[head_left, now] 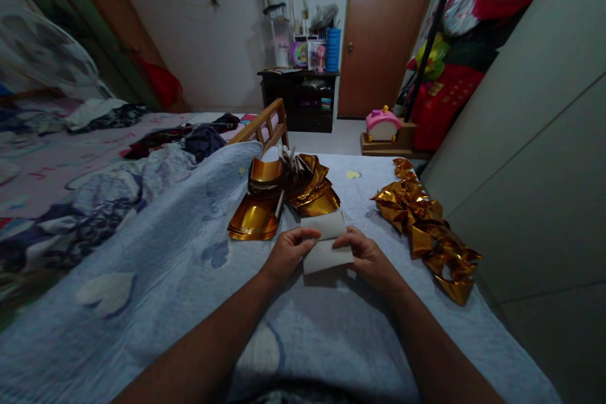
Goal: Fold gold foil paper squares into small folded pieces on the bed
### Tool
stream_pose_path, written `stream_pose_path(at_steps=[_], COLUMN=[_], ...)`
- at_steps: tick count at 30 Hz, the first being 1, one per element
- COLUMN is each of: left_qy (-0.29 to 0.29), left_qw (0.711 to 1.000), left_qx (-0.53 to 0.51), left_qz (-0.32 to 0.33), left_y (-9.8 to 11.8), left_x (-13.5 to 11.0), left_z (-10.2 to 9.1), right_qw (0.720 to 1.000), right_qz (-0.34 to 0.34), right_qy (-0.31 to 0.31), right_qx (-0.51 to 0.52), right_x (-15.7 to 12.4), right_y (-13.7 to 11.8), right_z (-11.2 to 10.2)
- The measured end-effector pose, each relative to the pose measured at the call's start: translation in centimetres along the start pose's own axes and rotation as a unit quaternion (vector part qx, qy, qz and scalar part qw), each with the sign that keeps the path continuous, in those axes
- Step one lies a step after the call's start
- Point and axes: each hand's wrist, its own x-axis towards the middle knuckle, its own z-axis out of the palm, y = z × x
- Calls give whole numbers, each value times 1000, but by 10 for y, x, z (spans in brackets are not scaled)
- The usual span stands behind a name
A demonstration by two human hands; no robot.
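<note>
A sheet of paper (326,257), pale on the side facing me, is pinched between both hands above the blue bedspread. A crease or fold runs across its middle, between the fingertips. My left hand (290,252) grips its left edge with thumb and fingers closed. At the right edge, my right hand (369,255) pinches the same sheet. Just beyond lie stacks of gold foil paper, one on the left (255,214) and one on the right (315,192), their sheets curled. To the right, several folded gold foil pieces (421,221) rest in a row.
The blue bedspread (213,315) with heart patterns covers the surface under my hands. A wooden rail (260,123) stands at its far left end. Rumpled clothes (156,164) lie on the left. A pale cabinet side (530,158) borders the right. A dark shelf (300,98) stands beyond.
</note>
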Motion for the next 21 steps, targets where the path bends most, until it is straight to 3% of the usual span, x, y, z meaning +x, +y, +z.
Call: stream_pose_path(at_steps=[8, 16, 21], left_qy=[-24, -24, -15], left_qw=[999, 998, 999], left_qx=[2, 58, 50], left_qz=[-26, 26, -6], left_y=[2, 1, 1], left_x=[-4, -5, -5], left_z=[0, 1, -1], right_qw=[999, 1000, 999], right_qz=[-3, 7, 17], right_qy=[-23, -10, -11], right_qx=[-41, -23, -38], right_x=[0, 1, 0], right_y=[0, -4, -7], right_z=[-2, 1, -3])
